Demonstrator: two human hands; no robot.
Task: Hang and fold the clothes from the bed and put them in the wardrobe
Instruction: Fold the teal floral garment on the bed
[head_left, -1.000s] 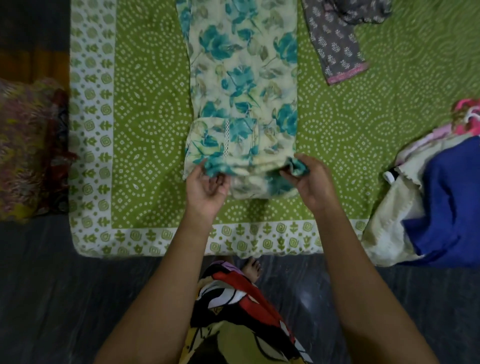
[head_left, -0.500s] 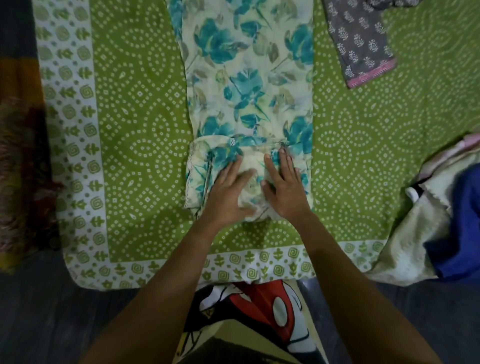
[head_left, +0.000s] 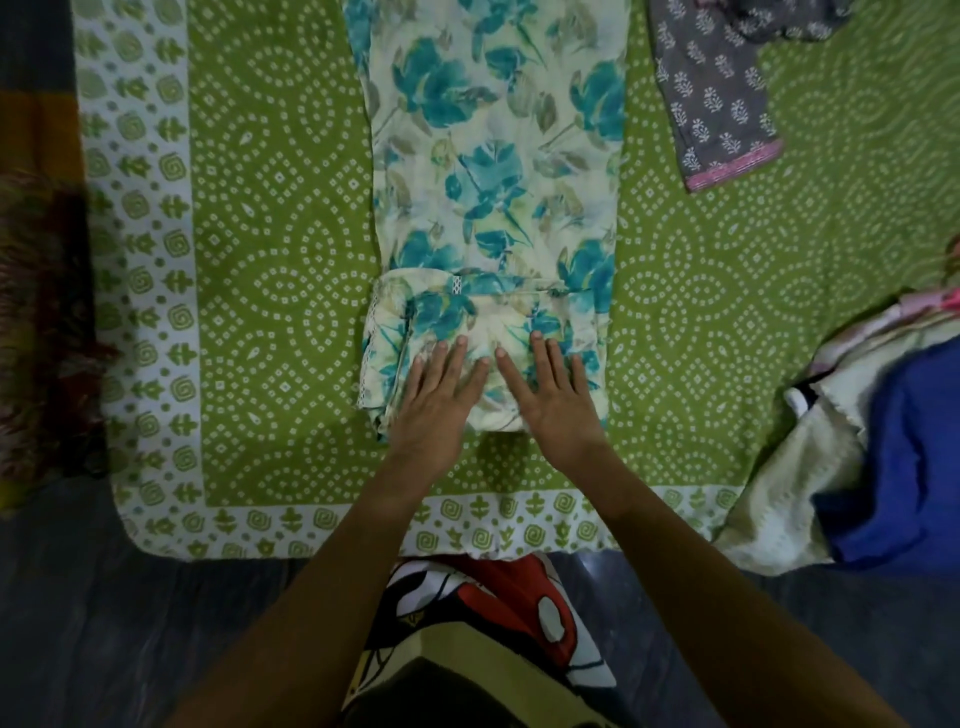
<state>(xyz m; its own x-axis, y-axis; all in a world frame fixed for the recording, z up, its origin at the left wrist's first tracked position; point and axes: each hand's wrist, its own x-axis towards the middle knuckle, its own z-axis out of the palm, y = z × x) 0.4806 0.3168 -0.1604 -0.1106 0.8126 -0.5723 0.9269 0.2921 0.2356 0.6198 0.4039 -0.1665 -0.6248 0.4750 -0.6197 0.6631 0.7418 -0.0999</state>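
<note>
One cream floral garment with teal flowers (head_left: 493, 156) lies on one green dotted bedsheet (head_left: 260, 260). Two hands, left hand (head_left: 441, 395) and right hand (head_left: 556, 400), press flat on its folded near end. Right of it: one grey printed garment with pink hem (head_left: 711, 88), one blue cloth (head_left: 914, 457), one cream cloth (head_left: 795, 493).

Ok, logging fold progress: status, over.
Left hand and right hand press flat on the folded near end of the cream teal-flowered garment. Remainder lies unfolded on the green dotted bedsheet. Nothing blocking it.
</note>
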